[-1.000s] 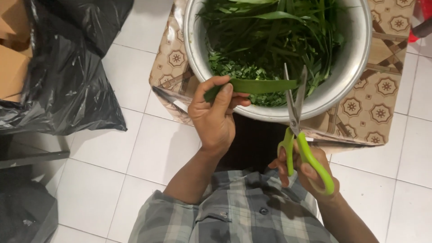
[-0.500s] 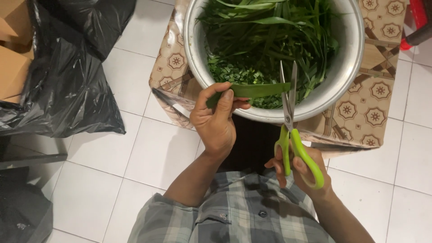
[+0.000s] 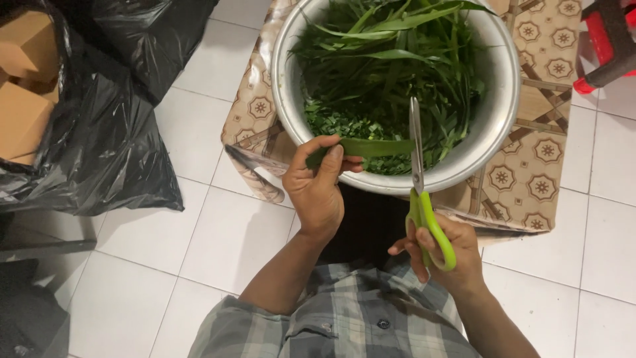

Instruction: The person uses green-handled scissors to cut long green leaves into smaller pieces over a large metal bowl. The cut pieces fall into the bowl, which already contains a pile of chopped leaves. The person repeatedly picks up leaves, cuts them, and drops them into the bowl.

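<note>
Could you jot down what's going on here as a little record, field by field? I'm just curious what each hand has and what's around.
left hand: pinches a folded bundle of green leaves over the bowl's near rim
right hand: grips green-handled scissors, blades pointing up, closed at the bundle's end
bowl: large, metal, holds long leaves and chopped bits
under the bowl: patterned brown cloth
floor: white tiles
left side: black plastic bags, cardboard boxes
top right: red stool
</note>
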